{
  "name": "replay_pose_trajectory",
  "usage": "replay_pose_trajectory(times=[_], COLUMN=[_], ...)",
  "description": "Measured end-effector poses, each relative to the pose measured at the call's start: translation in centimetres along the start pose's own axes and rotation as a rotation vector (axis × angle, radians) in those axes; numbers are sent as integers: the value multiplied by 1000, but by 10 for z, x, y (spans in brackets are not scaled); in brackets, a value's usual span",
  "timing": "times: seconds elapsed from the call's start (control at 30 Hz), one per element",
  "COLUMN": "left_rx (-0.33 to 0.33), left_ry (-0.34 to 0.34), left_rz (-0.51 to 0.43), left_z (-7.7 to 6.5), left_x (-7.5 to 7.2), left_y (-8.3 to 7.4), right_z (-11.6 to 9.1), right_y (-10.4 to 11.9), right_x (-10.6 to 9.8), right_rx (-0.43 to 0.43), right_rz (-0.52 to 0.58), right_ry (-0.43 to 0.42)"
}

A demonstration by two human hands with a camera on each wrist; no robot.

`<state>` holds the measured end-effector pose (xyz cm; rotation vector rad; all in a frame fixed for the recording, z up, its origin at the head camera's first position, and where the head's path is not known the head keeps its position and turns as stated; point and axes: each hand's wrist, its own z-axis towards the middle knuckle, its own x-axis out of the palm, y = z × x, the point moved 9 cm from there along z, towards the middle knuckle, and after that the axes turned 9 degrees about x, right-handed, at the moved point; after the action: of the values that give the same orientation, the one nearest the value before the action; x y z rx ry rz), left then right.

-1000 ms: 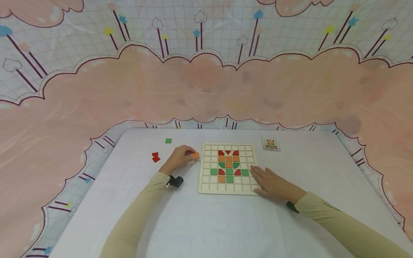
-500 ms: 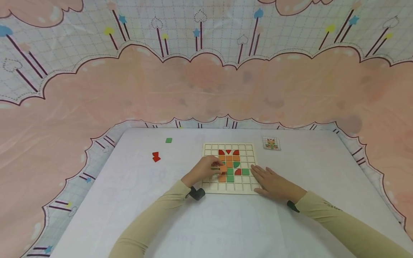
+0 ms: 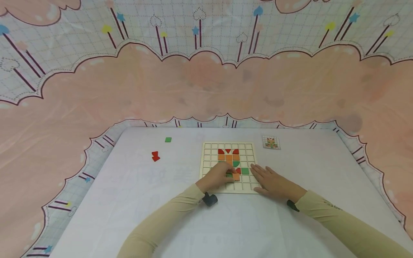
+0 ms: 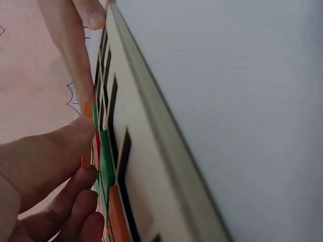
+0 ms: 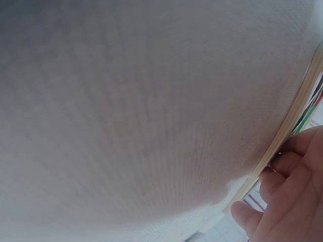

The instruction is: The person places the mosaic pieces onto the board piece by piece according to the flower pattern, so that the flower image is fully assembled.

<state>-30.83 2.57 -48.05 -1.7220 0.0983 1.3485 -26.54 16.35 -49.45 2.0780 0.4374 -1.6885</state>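
Note:
My left hand point(image 3: 219, 176) pinches an orange square tile point(image 3: 236, 177) between thumb and fingers, close over the grid board point(image 3: 206, 186). In the left wrist view the tile point(image 4: 87, 151) stands edge-on under the thumb. Red, orange and green tiles form a flower-like pattern on the board; my left hand covers some of them. A red quarter-round tile point(image 3: 238, 171) lies just behind the held tile, with a green square tile point(image 3: 245, 171) to its right. With its fingers extended, my right hand point(image 3: 275, 184) rests at the board's right edge.
A small pattern card point(image 3: 271, 142) lies behind the board to the right. At the left on the white table point(image 3: 180, 229) are a green square tile point(image 3: 168, 139) and red pieces point(image 3: 155, 156). A printed cloth point(image 3: 206, 89) hangs behind the table.
My left hand has carried the orange tile rightward from beside the board's left edge to over its lower middle. The right hand has stayed in place.

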Motion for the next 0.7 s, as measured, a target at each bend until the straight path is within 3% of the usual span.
replay_pose_trajectory(times=[0.27,0.7], left_rx=[37,22], left_ry=[4,-17], left_rz=[88,74], left_z=[4,3], left_x=[2,0], left_y=[-5,-6], right_z=[0,0], right_y=[0,2], right_x=[-1,-2], right_rx=[-12,-9], right_rz=[-1,4], right_ry=[-23,-8])
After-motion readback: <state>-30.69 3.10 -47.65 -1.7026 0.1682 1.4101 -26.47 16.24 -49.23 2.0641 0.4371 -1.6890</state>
